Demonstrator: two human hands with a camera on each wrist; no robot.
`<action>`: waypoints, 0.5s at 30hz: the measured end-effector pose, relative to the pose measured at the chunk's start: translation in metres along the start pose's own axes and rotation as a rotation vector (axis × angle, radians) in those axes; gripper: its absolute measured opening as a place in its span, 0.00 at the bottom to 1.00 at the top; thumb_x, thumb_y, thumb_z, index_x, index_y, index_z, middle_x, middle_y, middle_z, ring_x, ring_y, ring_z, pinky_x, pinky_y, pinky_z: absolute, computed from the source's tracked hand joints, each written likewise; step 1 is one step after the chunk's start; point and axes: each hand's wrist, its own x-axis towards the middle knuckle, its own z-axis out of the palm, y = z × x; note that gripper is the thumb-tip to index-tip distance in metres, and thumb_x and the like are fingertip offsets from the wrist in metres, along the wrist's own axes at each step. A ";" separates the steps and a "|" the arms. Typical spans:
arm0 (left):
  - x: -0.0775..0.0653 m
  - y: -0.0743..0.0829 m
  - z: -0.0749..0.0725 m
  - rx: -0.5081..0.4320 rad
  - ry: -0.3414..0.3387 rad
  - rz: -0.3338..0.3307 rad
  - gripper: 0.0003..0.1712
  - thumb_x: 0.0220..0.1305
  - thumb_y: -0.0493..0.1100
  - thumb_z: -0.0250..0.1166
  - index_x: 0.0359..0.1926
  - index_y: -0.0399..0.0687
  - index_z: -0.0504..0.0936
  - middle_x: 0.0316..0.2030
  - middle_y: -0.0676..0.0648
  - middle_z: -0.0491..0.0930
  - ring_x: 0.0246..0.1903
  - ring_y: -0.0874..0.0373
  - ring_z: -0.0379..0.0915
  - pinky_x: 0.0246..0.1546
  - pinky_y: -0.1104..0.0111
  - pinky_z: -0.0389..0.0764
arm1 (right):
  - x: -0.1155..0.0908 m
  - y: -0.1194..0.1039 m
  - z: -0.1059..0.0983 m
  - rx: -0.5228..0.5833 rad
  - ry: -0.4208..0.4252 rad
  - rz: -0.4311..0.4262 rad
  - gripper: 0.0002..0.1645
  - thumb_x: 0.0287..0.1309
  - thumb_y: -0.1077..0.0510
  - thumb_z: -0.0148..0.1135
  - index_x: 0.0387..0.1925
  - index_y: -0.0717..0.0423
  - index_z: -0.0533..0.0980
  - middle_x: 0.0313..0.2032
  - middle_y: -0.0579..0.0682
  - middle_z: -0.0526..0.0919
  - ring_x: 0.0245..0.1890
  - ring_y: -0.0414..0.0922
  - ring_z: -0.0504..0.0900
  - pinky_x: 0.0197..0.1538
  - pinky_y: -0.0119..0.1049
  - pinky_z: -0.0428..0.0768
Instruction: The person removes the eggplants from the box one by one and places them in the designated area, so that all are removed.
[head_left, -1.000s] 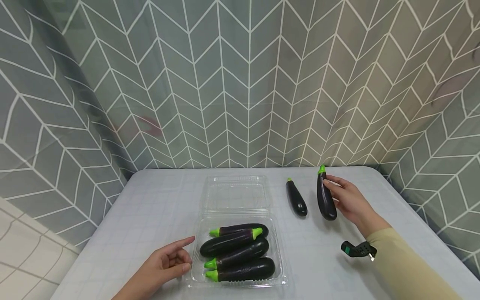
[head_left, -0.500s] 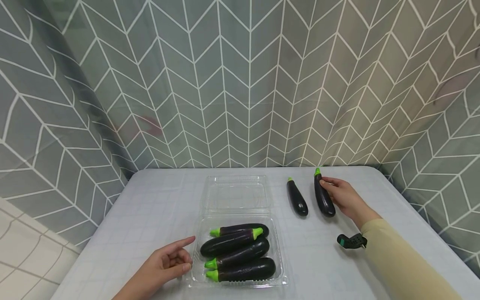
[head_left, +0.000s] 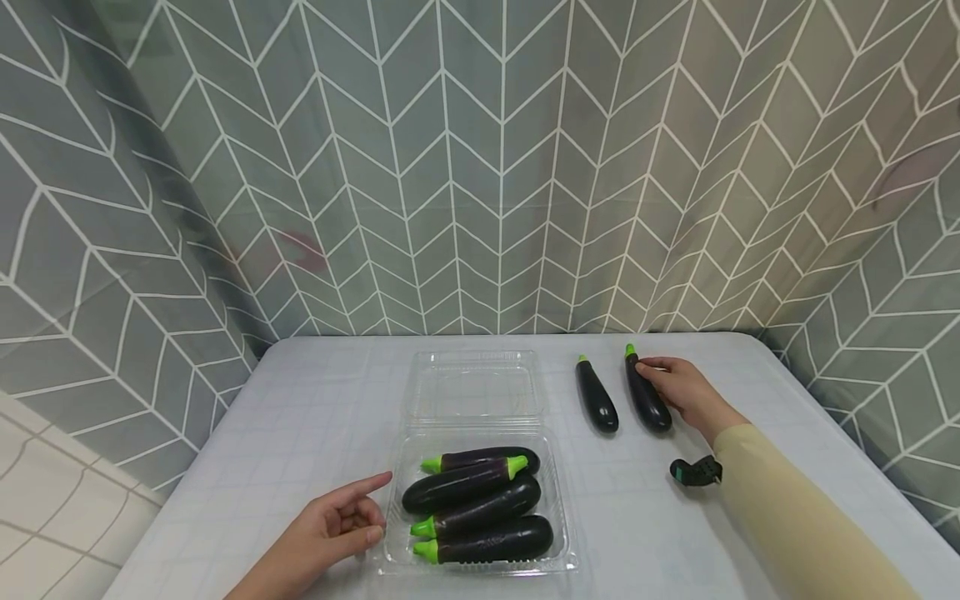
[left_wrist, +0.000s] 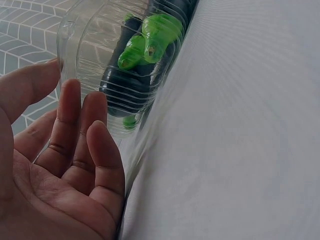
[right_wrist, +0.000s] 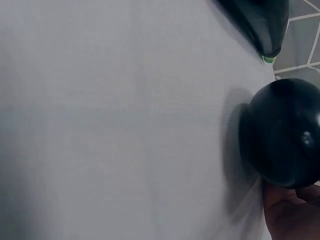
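Observation:
My right hand [head_left: 686, 392] pinches a dark purple eggplant [head_left: 647, 393] with a green stem at the back right of the table. The rounded end of this eggplant [right_wrist: 285, 132] fills the right edge of the right wrist view, with fingers [right_wrist: 290, 210] beneath it. A second eggplant [head_left: 597, 400] lies just to its left. Beside the left wall of an open clear plastic clamshell container [head_left: 566, 508] is my left hand [head_left: 330, 533]. Its fingers are relaxed, with fingertips [left_wrist: 70, 90] at the container's rim. Several eggplants [head_left: 491, 539] lie stacked inside.
The container's hinged clear lid [head_left: 474, 387] lies folded back toward the rear. A white cloth covers the table [head_left: 300, 417]. Grey chevron-patterned curtains [head_left: 480, 167] stand behind and at both sides. A black strap device [head_left: 696, 472] sits by my right wrist.
My right hand has shifted the eggplant a little to the left, closer to the loose one beside it, and lower toward the tabletop. The left hand and container stay in place.

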 end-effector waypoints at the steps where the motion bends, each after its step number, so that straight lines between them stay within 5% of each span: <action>1: 0.000 0.000 0.000 -0.002 0.001 -0.002 0.37 0.70 0.37 0.62 0.74 0.33 0.57 0.44 0.34 0.78 0.36 0.60 0.75 0.36 0.68 0.80 | 0.001 0.000 0.000 -0.009 0.005 0.007 0.39 0.73 0.45 0.52 0.72 0.66 0.58 0.67 0.68 0.62 0.64 0.58 0.68 0.61 0.49 0.71; 15: 0.001 0.001 0.000 -0.010 -0.006 0.000 0.37 0.70 0.36 0.62 0.74 0.34 0.57 0.44 0.34 0.77 0.36 0.61 0.75 0.36 0.70 0.80 | 0.005 -0.003 0.002 -0.174 0.047 -0.018 0.38 0.71 0.42 0.53 0.67 0.68 0.66 0.65 0.69 0.64 0.63 0.62 0.67 0.62 0.55 0.67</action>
